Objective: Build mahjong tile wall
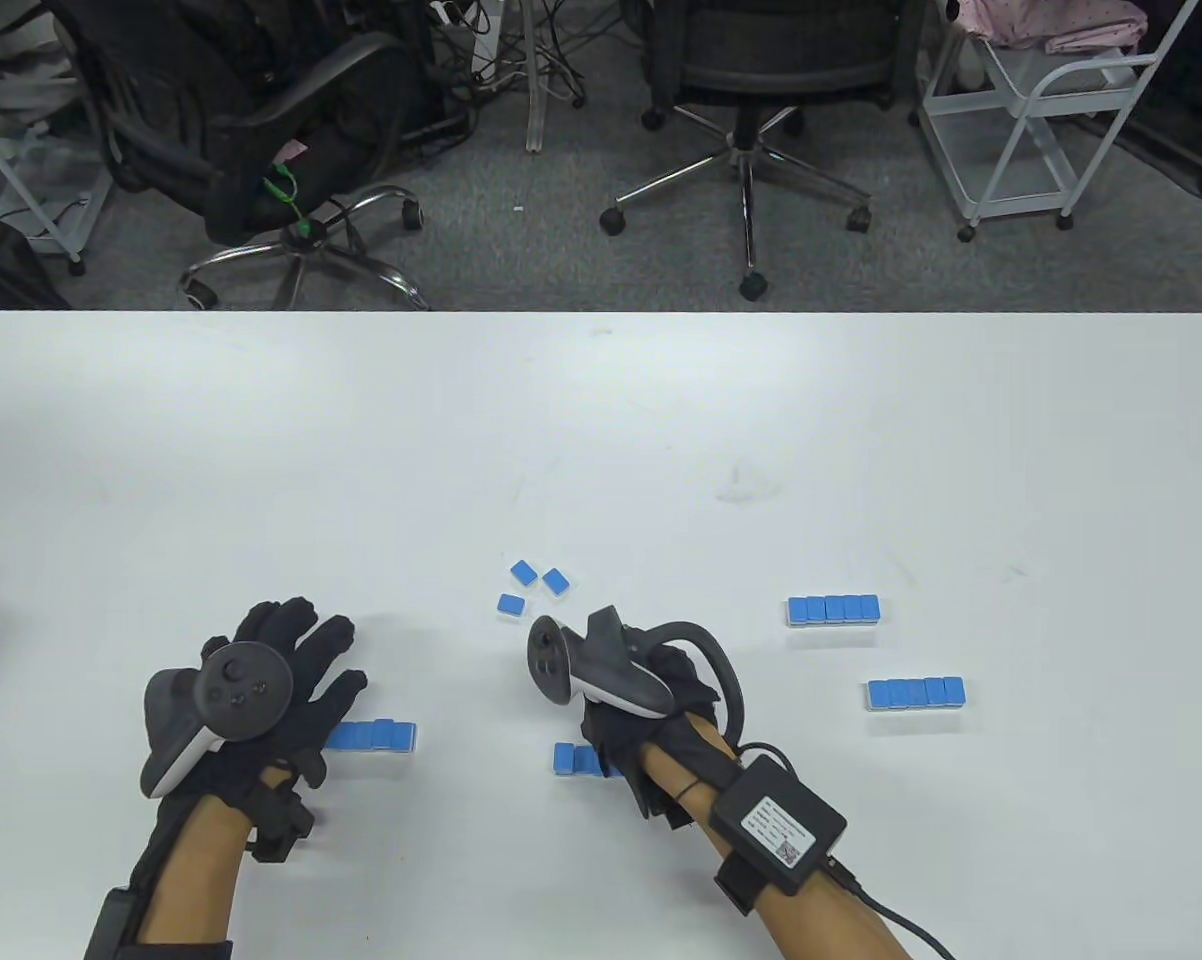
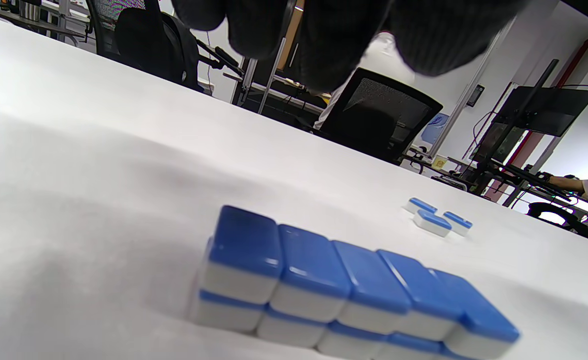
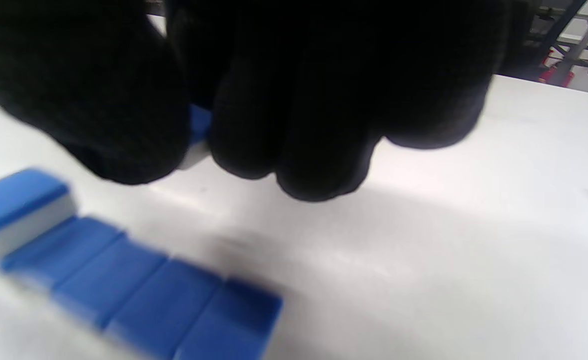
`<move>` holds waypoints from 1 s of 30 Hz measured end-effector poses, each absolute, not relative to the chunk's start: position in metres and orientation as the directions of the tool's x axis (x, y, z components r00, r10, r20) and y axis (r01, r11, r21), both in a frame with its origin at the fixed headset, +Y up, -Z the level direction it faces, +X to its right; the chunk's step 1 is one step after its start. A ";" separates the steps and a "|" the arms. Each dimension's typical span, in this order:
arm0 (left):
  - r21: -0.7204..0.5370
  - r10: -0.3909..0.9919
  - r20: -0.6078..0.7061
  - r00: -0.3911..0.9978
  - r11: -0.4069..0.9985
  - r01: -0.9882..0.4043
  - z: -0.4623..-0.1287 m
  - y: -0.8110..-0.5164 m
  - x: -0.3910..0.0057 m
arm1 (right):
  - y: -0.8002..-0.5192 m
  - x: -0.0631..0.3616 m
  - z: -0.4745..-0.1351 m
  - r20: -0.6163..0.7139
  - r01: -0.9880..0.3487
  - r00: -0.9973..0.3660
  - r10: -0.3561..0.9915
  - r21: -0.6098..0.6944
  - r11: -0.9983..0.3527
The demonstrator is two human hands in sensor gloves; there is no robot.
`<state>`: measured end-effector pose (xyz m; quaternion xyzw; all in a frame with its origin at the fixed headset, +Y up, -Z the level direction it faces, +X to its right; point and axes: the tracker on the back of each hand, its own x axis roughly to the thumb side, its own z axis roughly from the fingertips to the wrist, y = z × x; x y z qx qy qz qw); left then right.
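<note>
right hand pinching blue tile above half-built row; left hand flat, fingers spread, beside finished double stack.

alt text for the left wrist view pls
A two-layer wall of blue-backed mahjong tiles, five across, stands on a white table, seen from low down. Black gloved fingers hang above it; three loose tiles lie farther back.
</note>
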<state>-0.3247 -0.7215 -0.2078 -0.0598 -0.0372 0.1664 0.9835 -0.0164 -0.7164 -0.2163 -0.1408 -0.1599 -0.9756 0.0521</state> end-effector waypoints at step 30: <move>-0.145 0.318 0.048 0.947 0.940 -0.309 -0.206 -0.722 -0.324 | -0.725 -0.028 -0.189 0.376 0.177 -0.923 -0.075 0.245 -0.953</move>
